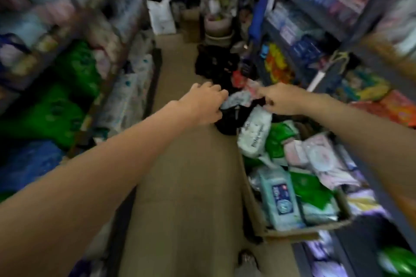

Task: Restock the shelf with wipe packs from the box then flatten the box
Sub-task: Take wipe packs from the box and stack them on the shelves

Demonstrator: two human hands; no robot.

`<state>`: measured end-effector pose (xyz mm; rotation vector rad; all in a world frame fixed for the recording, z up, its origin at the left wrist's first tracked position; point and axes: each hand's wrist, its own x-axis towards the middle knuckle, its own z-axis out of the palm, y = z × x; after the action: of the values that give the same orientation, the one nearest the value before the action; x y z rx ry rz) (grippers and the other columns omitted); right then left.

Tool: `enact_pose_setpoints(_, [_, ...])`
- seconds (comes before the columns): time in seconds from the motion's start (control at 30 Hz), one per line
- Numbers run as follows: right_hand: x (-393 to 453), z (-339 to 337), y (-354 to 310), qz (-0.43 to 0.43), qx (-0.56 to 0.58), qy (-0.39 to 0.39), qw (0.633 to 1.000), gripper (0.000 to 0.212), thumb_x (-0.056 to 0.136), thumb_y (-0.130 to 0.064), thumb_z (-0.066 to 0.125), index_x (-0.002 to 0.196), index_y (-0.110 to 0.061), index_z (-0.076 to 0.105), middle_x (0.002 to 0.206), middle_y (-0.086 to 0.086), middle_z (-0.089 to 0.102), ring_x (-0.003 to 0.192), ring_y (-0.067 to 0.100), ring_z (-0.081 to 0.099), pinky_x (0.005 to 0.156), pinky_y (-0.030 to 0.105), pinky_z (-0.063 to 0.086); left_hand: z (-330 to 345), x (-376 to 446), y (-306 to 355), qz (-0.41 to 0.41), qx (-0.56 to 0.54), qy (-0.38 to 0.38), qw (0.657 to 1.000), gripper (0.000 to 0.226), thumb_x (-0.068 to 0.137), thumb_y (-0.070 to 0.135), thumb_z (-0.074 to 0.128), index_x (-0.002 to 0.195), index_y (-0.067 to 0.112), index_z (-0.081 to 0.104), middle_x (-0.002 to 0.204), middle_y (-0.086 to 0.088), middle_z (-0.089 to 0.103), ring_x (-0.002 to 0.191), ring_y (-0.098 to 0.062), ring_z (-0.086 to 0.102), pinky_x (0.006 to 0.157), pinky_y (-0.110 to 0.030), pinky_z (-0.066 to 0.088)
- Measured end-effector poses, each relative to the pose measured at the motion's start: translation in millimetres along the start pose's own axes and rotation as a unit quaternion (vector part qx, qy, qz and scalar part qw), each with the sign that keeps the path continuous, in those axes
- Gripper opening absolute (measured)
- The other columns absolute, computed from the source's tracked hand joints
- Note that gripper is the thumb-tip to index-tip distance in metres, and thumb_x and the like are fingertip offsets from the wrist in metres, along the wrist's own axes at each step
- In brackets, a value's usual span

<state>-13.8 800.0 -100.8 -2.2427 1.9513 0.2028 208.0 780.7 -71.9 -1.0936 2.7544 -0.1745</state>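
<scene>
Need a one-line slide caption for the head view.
Both hands, left hand and right hand, reach down a blurred shop aisle, holding a pale wipe pack; brown cardboard box of packs sits at right.

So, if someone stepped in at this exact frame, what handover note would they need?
Left hand: fingers curled on a pale wipe pack held out over the aisle.
Right hand: curled on the same bundle's other end; the exact grip is blurred.
Box: on the floor by the right shelving, still holding many packs, among them a light blue pack.
Done: cannot tell how many are shelved.
Left: shelve the held pack, empty the box, flatten it.
</scene>
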Motion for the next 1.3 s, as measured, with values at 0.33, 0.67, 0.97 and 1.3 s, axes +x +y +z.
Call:
enact_pose_setpoints(0.33, [-52,176,183,0.202,0.016,-0.174,0.964,0.047,0.093,-0.033,0.047,0.132,-0.006,0.043,0.13,0.019,0.048,0.121,0.035,0.046,0.102,0.038,0.037,100,173,148,0.052,-0.1,-0.139,0.984,0.049,0.09,0.026,0.049,0.136,0.013,0.035,0.136,-0.011,0.039,0.126,-0.032,0.039,0.1,-0.042,0.034])
enact_pose_setpoints(0.67, [-28,307,207,0.354,0.045,-0.162,0.92,0.065,0.099,-0.018,0.04,0.149,-0.01,0.0,0.15,0.036,-0.004,0.137,0.051,0.014,0.11,0.057,0.016,169,257,240,0.12,-0.094,-0.199,0.968,0.052,0.09,0.025,0.048,0.138,0.013,0.03,0.14,-0.011,0.034,0.129,-0.032,0.036,0.103,-0.043,0.032])
enact_pose_setpoints(0.97, [5,327,216,0.366,-0.013,-0.114,0.923,0.059,0.1,-0.013,0.028,0.149,-0.018,-0.006,0.149,0.035,-0.004,0.133,0.05,0.018,0.103,0.058,0.027,221,267,239,0.084,-0.162,-0.22,0.958,0.05,0.088,0.018,0.05,0.135,0.009,0.037,0.134,-0.014,0.042,0.124,-0.033,0.041,0.102,-0.044,0.038])
enact_pose_setpoints(1.3, [-4,218,189,0.393,0.108,-0.12,0.905,0.075,0.09,-0.032,0.058,0.147,-0.016,0.011,0.147,0.025,0.013,0.13,0.043,0.025,0.105,0.049,0.026,146,256,203,0.084,-0.206,-0.12,0.967,0.046,0.09,0.017,0.05,0.133,0.008,0.037,0.13,-0.014,0.043,0.122,-0.033,0.044,0.098,-0.042,0.04])
